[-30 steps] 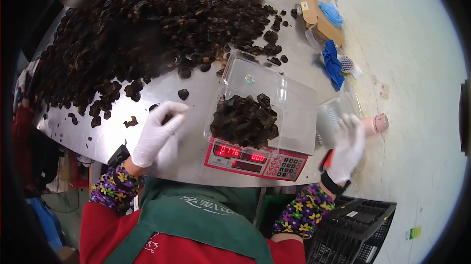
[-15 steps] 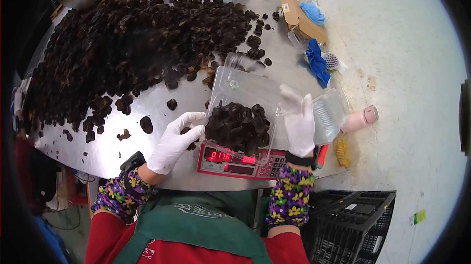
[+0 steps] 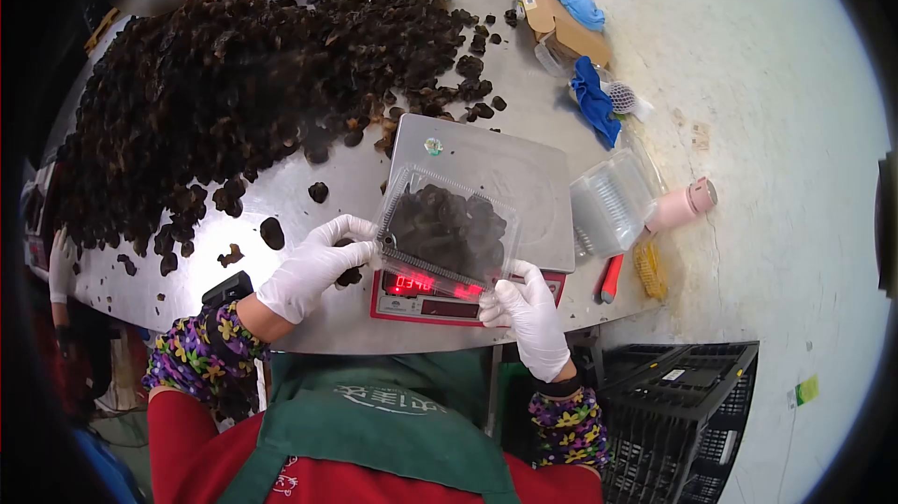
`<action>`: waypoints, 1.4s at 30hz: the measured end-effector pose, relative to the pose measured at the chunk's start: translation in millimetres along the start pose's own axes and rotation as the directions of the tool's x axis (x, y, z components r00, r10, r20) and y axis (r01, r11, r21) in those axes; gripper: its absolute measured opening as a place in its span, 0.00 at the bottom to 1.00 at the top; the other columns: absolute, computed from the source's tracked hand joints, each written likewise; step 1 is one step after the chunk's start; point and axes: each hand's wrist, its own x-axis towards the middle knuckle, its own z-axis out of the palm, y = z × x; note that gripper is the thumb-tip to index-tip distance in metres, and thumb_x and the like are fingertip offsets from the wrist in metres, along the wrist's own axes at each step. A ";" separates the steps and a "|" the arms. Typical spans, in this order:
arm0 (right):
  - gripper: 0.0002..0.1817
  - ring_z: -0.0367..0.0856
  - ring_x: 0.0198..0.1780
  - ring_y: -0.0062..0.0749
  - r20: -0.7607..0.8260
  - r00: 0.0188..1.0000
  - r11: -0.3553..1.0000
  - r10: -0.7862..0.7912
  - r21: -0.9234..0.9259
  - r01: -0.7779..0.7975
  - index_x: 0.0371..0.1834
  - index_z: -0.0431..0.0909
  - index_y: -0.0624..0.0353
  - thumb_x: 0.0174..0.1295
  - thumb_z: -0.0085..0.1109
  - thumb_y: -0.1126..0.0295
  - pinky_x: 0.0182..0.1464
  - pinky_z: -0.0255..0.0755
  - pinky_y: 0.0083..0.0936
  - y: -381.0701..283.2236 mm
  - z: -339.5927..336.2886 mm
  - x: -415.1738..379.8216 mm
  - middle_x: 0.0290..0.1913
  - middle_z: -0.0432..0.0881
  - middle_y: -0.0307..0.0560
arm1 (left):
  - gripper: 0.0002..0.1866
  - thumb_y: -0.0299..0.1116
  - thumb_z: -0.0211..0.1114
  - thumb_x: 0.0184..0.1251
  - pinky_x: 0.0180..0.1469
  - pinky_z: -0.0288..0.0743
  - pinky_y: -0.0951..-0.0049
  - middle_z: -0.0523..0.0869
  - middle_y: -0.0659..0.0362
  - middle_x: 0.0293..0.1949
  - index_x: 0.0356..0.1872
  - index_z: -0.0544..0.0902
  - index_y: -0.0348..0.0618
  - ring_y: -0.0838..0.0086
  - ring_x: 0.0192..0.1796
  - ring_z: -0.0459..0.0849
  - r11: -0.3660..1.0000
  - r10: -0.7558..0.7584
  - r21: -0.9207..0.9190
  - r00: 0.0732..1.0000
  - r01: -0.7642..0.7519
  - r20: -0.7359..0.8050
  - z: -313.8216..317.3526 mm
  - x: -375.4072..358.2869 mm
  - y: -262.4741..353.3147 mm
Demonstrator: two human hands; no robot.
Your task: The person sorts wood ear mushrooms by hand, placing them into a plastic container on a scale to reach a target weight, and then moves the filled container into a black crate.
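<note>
The hinged lid of the clear plastic clamshell box (image 3: 447, 234), which stood open half a second ago, is now folded down over the dark dried mushrooms inside, so the weighed portion is being shut in. The box sits on the steel platform of the red digital scale (image 3: 486, 176), toward its 7 o'clock corner. The left hand (image 3: 313, 265), in a white glove, has moved in to pinch the box's corner at 9 o'clock, fingers curled narrow around the edge. The right hand (image 3: 530, 317), also gloved, has dropped from above the lid to the corner at 5 o'clock, where it presses and grips the rim.

The scale's red display (image 3: 412, 282) read about 0176 before; now it looks like 0370 or so, likely from the hands bearing down, though the digits are too blurred to be sure. A second red readout beside it cannot be read.

At 11 o'clock the big heap of dark dried mushrooms (image 3: 234, 83) covers the steel table (image 3: 524, 102). At 3 o'clock lies a stack of empty clear boxes (image 3: 610, 209), with a pink cylinder (image 3: 687, 203) beyond it. White print shows on the green apron (image 3: 393, 406), unreadable.
</note>
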 end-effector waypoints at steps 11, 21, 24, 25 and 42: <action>0.10 0.87 0.42 0.33 -0.020 0.999 0.990 0.039 0.137 -0.036 0.52 0.68 0.63 0.74 0.56 0.75 0.47 0.84 0.31 17.8 -1.1 -6.9 0.46 0.83 0.53 | 0.07 0.22 0.65 0.69 0.38 0.78 0.78 0.87 0.58 0.35 0.42 0.76 0.42 0.76 0.40 0.88 0.994 0.090 0.058 0.996 -0.091 0.017 5.1 -9.8 -13.9; 0.08 0.84 0.33 0.25 -0.221 0.937 0.962 -0.270 -0.092 0.256 0.50 0.68 0.61 0.73 0.55 0.77 0.37 0.80 0.22 -5.5 3.6 -53.4 0.37 0.82 0.45 | 0.07 0.22 0.65 0.71 0.37 0.78 0.76 0.86 0.57 0.39 0.42 0.74 0.41 0.75 0.39 0.87 0.964 0.247 0.055 0.953 -0.260 0.173 19.1 -23.4 -9.1; 0.11 0.84 0.33 0.24 -0.281 0.901 0.944 -0.331 -0.081 0.321 0.54 0.69 0.62 0.72 0.55 0.77 0.37 0.80 0.22 -28.3 1.0 -81.6 0.39 0.83 0.47 | 0.07 0.26 0.64 0.74 0.38 0.75 0.78 0.86 0.56 0.38 0.45 0.75 0.43 0.78 0.34 0.81 0.982 0.181 -0.102 0.943 -0.158 0.279 31.4 -27.1 0.3; 0.11 0.84 0.33 0.24 -0.304 0.903 0.952 -0.304 -0.070 0.297 0.55 0.69 0.62 0.72 0.55 0.77 0.37 0.80 0.21 -33.8 -0.6 -88.7 0.40 0.83 0.47 | 0.07 0.26 0.64 0.74 0.38 0.75 0.78 0.86 0.56 0.38 0.45 0.75 0.43 0.78 0.34 0.81 0.982 0.181 -0.102 0.943 -0.158 0.281 33.0 -26.2 -3.5; 0.10 0.81 0.35 0.17 -0.414 0.728 0.836 -0.547 -0.310 0.452 0.54 0.75 0.63 0.72 0.54 0.79 0.39 0.77 0.17 -75.1 -15.6 -188.1 0.35 0.81 0.37 | 0.18 0.25 0.60 0.69 0.40 0.77 0.78 0.88 0.53 0.48 0.59 0.72 0.42 0.78 0.35 0.84 0.976 0.069 0.113 0.763 -0.184 0.642 62.2 -67.1 15.1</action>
